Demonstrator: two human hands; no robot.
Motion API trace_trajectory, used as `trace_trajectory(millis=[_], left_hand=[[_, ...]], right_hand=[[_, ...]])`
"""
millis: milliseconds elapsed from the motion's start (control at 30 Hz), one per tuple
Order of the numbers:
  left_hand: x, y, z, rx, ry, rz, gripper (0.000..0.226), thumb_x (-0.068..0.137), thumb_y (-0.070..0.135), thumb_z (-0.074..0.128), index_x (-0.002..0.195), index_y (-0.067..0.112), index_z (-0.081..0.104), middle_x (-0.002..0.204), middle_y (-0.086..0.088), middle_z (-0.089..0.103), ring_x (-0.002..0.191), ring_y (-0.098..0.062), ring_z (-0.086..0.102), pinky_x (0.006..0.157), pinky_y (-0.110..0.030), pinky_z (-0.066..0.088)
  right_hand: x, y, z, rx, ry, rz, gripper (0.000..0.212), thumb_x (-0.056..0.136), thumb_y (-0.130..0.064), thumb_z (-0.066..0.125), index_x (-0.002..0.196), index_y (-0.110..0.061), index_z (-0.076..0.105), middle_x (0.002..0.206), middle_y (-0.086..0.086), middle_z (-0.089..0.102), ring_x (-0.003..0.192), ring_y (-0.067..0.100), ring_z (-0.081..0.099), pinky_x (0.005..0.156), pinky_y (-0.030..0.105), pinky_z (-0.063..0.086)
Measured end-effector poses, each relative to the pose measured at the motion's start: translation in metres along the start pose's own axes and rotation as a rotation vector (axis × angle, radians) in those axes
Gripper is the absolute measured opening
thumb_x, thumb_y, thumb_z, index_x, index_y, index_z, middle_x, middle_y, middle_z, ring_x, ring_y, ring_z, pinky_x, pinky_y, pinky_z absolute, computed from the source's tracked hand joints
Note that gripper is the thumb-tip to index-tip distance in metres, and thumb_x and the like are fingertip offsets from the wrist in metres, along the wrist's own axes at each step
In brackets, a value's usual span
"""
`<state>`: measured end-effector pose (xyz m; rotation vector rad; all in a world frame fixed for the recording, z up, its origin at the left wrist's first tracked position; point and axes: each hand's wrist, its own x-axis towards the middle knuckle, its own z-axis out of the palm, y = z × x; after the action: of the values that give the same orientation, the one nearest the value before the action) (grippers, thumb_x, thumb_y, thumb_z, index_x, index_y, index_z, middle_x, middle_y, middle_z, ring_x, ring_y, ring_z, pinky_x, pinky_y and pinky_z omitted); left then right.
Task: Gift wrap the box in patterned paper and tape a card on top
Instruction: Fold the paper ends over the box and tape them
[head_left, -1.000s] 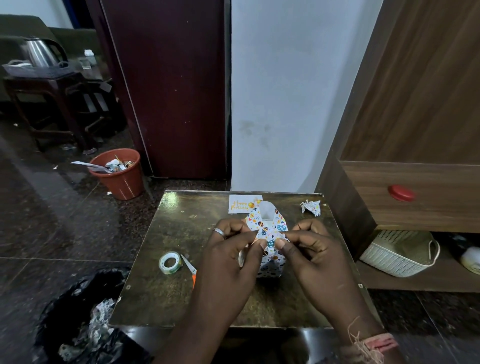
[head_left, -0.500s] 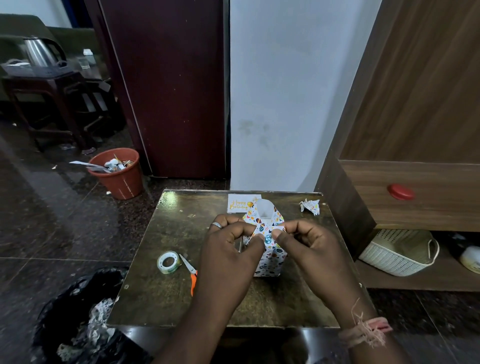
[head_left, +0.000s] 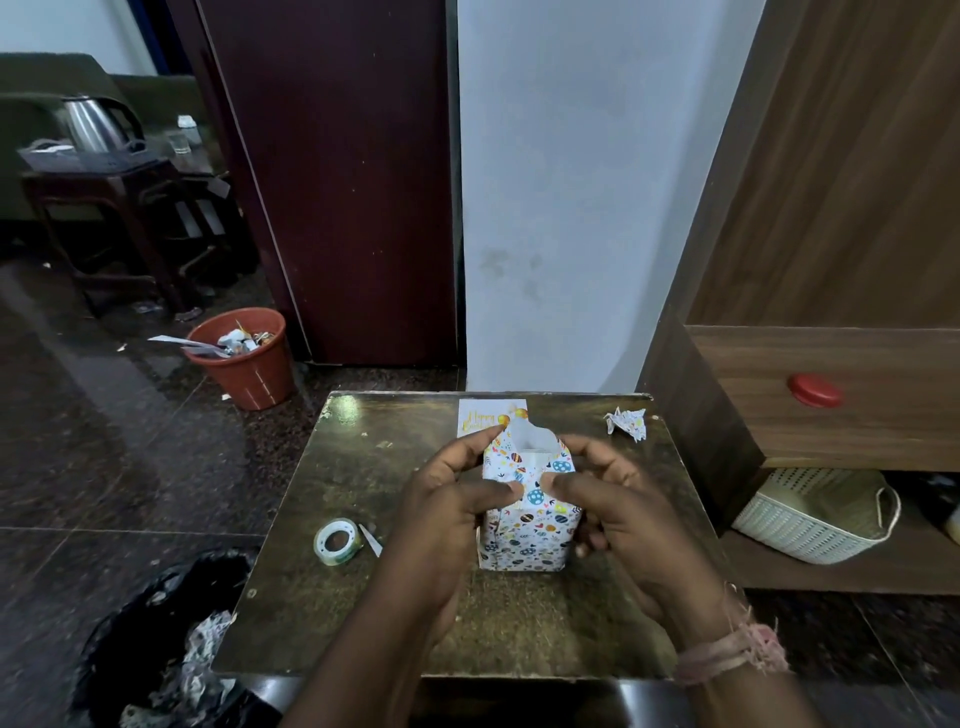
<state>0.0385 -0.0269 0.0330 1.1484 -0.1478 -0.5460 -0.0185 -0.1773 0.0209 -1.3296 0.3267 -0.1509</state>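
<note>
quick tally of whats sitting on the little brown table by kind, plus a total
box wrapped in white patterned paper: 1
white birthday card with gold lettering: 1
roll of clear tape: 1
crumpled scrap of patterned paper: 1
scissors, mostly hidden by the left hand: 1
total: 5

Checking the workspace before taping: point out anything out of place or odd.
A crumpled scrap of patterned paper lies loose at the table's far right corner. The box's top flaps stand unfolded.

Likely a home: a kettle (head_left: 93, 123) on a side table (head_left: 104, 171), dim sofa (head_left: 52, 73) behind.
</note>
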Motion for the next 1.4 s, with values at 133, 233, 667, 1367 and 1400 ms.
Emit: trace_trajectory(millis=[133,233,667,1367,1400], left_hand=[[0.006,-0.002,0.001,-0.014,-0.030,-0.033,0.039,0.084,-0.015,0.053,0.115,0.005,0.066,0.093,-0.013,0.076,0.069,-0.020,0.071,0.053,-0.027,0.056],[0.011,-0.005,-0.002,0.037,-0.045,-0.025,0.035,0.081,-0.008,0.059,0.107,0.012,0.069,0.096,-0.013,0.076,0.074,-0.023,0.070,0.059,-0.029,0.056],[0.012,-0.009,0.000,0.024,-0.053,0.002,0.035,0.087,-0.007,0.056,0.119,0.004,0.066,0.104,-0.019,0.075,0.082,-0.026,0.072,0.061,-0.033,0.059],[0.014,-0.019,-0.018,0.317,-0.058,0.264,0.008,0.084,0.021,0.076,0.090,0.021,0.071,0.114,0.000,0.076,0.111,-0.040,0.063,0.098,-0.050,0.051],[0.014,-0.019,-0.020,0.335,-0.064,0.277,0.012,0.083,0.024,0.078,0.091,0.019,0.071,0.109,0.001,0.076,0.104,-0.043,0.063,0.094,-0.051,0.052]], right_hand=[[0.005,0.005,0.000,0.014,0.010,-0.015,0.024,0.078,-0.017,0.076,0.100,-0.025,0.074,0.076,0.008,0.065,0.045,0.011,0.045,0.036,0.019,0.029],[0.005,0.006,-0.001,0.022,0.011,-0.039,0.023,0.079,-0.015,0.077,0.099,-0.027,0.076,0.079,0.010,0.063,0.046,0.011,0.046,0.037,0.021,0.032],[0.004,-0.003,0.002,0.050,-0.059,-0.056,0.035,0.096,0.008,0.052,0.124,-0.008,0.067,0.075,-0.005,0.069,0.050,-0.002,0.057,0.042,0.011,0.040],[0.005,0.007,-0.007,-0.212,-0.011,-0.267,0.016,0.099,-0.006,0.061,0.099,-0.012,0.076,0.073,-0.008,0.064,0.057,-0.003,0.055,0.052,0.008,0.038],[0.005,0.008,-0.008,-0.280,0.004,-0.297,0.015,0.099,-0.014,0.063,0.099,-0.020,0.077,0.080,0.001,0.062,0.061,-0.002,0.054,0.053,0.011,0.039]])
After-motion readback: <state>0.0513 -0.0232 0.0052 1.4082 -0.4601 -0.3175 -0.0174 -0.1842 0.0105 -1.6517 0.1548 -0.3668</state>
